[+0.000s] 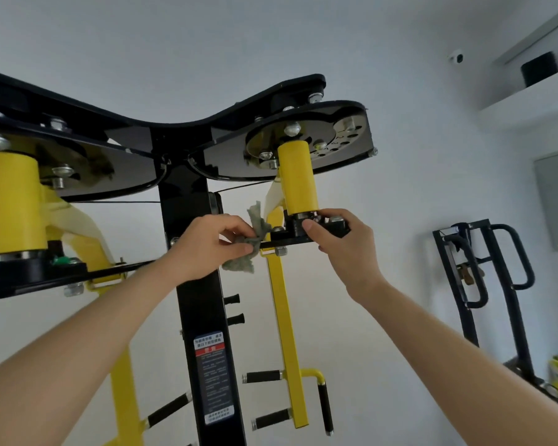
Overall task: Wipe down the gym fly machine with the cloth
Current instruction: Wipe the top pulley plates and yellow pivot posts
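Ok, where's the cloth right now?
Head view, near the centre: the cloth is pinched in the left hand against the edge of the black mount under the yellow cylinder, just right of the black upright post.

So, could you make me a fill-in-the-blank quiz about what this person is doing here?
The left hand pinches a crumpled grey ____ against the bracket plate.
The right hand grips the bearing block under a cylinder painted ____.
The warning label sits on a post coloured ____.
Missing: cloth; yellow; black.
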{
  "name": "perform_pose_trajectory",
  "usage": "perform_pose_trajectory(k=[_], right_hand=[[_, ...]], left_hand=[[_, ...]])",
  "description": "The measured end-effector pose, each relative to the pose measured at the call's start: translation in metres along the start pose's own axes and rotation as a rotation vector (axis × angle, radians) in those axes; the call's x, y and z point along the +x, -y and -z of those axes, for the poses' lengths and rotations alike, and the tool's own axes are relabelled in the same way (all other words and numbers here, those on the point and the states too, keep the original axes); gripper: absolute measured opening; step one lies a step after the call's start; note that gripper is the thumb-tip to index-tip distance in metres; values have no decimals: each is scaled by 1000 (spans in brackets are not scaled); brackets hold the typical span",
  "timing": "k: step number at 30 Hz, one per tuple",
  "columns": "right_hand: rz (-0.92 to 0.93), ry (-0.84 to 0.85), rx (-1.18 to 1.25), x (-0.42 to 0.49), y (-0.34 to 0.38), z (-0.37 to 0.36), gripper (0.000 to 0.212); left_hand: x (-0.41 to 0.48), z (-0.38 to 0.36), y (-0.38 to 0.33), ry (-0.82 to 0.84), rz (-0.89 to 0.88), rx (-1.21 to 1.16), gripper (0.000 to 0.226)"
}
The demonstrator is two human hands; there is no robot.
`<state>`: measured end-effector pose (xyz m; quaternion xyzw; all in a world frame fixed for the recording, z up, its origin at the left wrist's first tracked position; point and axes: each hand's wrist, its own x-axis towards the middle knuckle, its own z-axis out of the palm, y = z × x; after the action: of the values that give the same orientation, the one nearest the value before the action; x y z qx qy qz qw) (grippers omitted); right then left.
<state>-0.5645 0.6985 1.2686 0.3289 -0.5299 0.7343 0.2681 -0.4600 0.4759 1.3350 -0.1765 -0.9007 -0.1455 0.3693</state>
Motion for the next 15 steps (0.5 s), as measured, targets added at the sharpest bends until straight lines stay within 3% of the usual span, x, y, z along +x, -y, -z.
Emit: perform_pose_trajectory(k=[4,8,15], right_hand=[[39,-10,21,0,-3,-1,20],[63,-14,34,1,-5,-1,18],[61,-16,35,0,-6,-1,20]], left_hand=[[1,-23,-22,-103,-92,-131,24],[3,-39,-33,-191,-216,-42,25],[-6,-26,-5,-214,-151,85,23]])
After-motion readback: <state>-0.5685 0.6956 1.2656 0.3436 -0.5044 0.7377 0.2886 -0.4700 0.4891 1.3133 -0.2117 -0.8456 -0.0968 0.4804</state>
